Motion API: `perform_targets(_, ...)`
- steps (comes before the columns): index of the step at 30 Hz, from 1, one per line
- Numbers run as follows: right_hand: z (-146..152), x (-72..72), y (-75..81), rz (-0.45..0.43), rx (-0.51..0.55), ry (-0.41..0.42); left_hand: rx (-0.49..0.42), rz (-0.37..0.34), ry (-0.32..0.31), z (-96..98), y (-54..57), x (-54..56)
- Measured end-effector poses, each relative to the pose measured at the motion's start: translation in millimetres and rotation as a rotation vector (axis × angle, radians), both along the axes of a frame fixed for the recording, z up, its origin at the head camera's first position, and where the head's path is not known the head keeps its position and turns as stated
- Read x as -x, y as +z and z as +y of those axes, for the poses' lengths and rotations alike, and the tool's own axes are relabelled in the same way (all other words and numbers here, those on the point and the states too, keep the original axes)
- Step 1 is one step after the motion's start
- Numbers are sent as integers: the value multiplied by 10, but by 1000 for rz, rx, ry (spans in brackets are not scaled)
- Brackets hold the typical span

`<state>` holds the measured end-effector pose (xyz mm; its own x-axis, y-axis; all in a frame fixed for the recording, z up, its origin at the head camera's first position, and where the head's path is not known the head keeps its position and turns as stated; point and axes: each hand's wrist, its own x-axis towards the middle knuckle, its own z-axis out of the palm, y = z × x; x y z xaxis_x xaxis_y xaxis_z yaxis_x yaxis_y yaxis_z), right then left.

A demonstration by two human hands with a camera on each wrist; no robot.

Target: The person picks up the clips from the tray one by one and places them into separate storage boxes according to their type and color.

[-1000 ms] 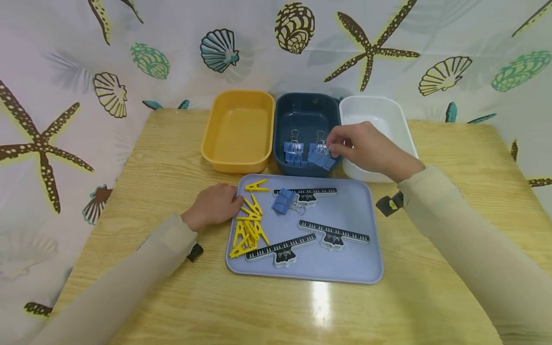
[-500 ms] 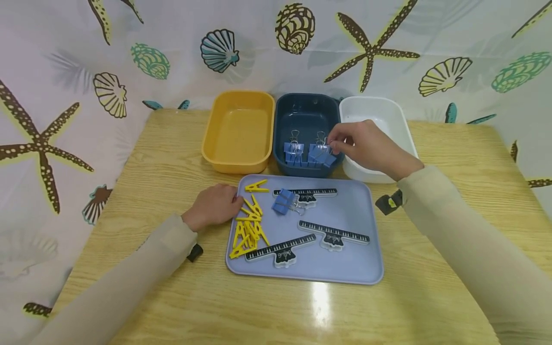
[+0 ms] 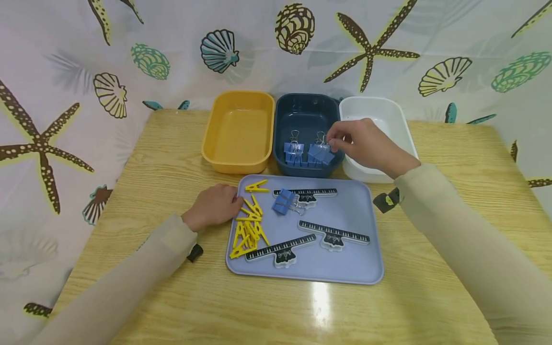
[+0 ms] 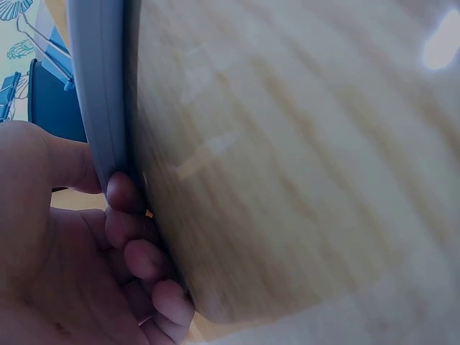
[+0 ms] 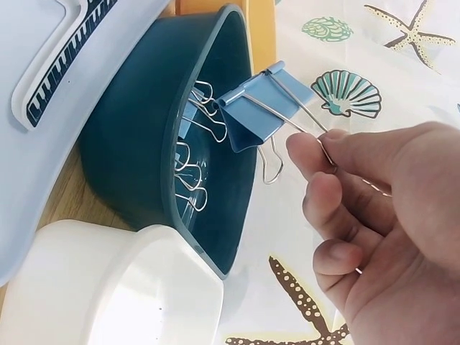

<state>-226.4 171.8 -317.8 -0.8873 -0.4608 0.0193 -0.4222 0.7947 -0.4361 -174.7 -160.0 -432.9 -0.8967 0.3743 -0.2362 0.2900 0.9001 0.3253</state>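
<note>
My right hand (image 3: pixel 361 143) is over the right side of the navy bin (image 3: pixel 307 115). Between thumb and index finger it pinches the wire handle of a blue binder clip (image 5: pixel 262 108), whose body tilts over the bin's opening in the right wrist view. Several more blue binder clips (image 3: pixel 294 152) stand inside that bin along its near wall. My left hand (image 3: pixel 214 205) grips the left rim of the lavender tray (image 3: pixel 349 206); the left wrist view shows its fingers (image 4: pixel 144 259) curled at the rim (image 4: pixel 100 108).
On the tray lie several yellow clothespins (image 3: pixel 247 232), another blue binder clip (image 3: pixel 283 201) and black-and-white piano-keyboard clips (image 3: pixel 334 235). A yellow bin (image 3: pixel 241 129) and a white bin (image 3: pixel 377 110) flank the navy one. A patterned cloth (image 3: pixel 258 48) hangs behind.
My right hand has risen slightly with the binder clip, which has shifted up a little over the navy bin. The left hand and tray have stayed put.
</note>
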Motion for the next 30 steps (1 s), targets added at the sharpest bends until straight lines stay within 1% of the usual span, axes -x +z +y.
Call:
perform_targets(6, -20, 14, -22, 2, 16, -15, 5, -9, 3, -14, 17, -15)
perform_targets(11, -33, -1, -63, -23, 15, -25, 9, -37, 6, -31, 2, -65)
perform_targets(16, -41, 5, -72, -18, 12, -29, -6, -15, 2, -38, -21, -85)
perform_targets(21, -53, 29, -60, -15, 13, -35, -7, -7, 5, -42, -17, -79)
perform_targets(30, -24, 64, -2, 19, 5, -51, -17, 1, -6, -6, 9, -22)
